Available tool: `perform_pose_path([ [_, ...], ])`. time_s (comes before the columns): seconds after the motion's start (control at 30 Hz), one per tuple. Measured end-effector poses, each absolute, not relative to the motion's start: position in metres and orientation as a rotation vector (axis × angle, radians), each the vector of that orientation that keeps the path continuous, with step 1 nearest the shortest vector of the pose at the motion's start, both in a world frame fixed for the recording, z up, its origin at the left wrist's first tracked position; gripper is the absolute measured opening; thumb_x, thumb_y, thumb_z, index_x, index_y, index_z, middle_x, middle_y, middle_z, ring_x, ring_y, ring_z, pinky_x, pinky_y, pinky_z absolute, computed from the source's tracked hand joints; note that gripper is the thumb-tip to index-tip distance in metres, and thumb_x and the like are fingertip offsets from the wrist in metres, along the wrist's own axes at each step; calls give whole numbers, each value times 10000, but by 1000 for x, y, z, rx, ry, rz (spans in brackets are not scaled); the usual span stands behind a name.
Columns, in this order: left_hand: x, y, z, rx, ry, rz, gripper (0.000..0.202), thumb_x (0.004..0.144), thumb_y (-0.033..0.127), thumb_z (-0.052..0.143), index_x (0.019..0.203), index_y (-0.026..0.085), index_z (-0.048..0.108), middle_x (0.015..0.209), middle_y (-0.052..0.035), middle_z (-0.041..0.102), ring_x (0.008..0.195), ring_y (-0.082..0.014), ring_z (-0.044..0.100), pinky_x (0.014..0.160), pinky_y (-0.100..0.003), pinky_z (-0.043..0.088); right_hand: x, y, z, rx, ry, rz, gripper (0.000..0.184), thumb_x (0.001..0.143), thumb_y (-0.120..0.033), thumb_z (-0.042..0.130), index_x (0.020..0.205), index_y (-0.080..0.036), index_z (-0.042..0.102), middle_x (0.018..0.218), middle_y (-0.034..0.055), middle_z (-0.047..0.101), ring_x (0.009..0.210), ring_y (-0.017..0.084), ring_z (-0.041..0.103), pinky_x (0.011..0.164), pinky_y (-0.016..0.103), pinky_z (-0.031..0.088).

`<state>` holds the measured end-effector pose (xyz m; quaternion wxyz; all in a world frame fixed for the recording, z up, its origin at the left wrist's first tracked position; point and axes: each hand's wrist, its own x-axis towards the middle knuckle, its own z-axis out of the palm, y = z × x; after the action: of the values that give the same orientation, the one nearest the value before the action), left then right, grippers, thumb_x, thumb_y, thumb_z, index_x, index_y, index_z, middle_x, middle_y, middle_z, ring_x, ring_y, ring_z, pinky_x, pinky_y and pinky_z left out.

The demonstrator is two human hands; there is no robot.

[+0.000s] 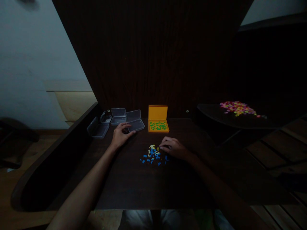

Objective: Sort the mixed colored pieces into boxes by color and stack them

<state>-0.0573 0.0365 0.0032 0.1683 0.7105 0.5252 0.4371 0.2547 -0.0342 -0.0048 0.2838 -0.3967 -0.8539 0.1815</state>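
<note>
Blue and yellow pieces (pixel 157 156) lie mid-worktop (pixel 153 185). At two o'clock, the right hand (pixel 174 148) curls beside them; whether its fingers pinch shut, I cannot tell. At ten, the left hand (pixel 120 135), fingers apart, touches a clear box (pixel 137 125).

The single wide view looks from the person's head, forward and down over the desk (pixel 129 188), left hand (pixel 120 135) and right hand (pixel 174 148) mid-frame, pale wall (pixel 35 60) at the left edge
</note>
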Motion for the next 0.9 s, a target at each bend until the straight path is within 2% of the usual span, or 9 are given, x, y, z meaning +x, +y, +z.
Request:
perform_pose_path([
  [0.2, -39, 22, 11, 1939, 1305, 1357, 425, 700, 484, 751, 993, 179, 708, 1232, -109, 592, 1044, -252, 635, 815, -378, 593, 253, -37, -5, -1106, -2336, 345, 180, 921, -227, 562, 944, -223, 741, 918, 35, 663, 800, 145, 632, 734, 261, 492],
  [0.4, -17, 10, 9, 1823, 1138, 1344, 397, 691, 435, 773, 988, 182, 700, 1251, -106, 544, 1100, -253, 613, 843, -383, 601, 249, -41, -7, -1142, -2360, 194, 184, 938, -199, 536, 935, -226, 718, 933, 35, 649, 794, 147, 618, 697, 248, 457],
  [0.67, 0, 4, 2, 1603, 1009, 1353, 403, 627, 361, 819, 953, 168, 681, 1252, -97, 525, 1002, -220, 657, 863, -415, 602, 238, -44, -6, -1288, -2363, 140, 151, 922, -140, 513, 876, -216, 634, 911, 35, 631, 710, 140, 595, 596, 239, 395],
  [0.9, 1, 3, -1, 1502, 1000, 1338, 439, 610, 357, 825, 962, 155, 658, 1272, -116, 548, 1000, -225, 667, 879, -425, 588, 241, -42, -7, -1281, -2342, 180, 178, 914, -140, 500, 884, -221, 655, 922, 34, 640, 745, 144, 606, 640, 241, 440],
])
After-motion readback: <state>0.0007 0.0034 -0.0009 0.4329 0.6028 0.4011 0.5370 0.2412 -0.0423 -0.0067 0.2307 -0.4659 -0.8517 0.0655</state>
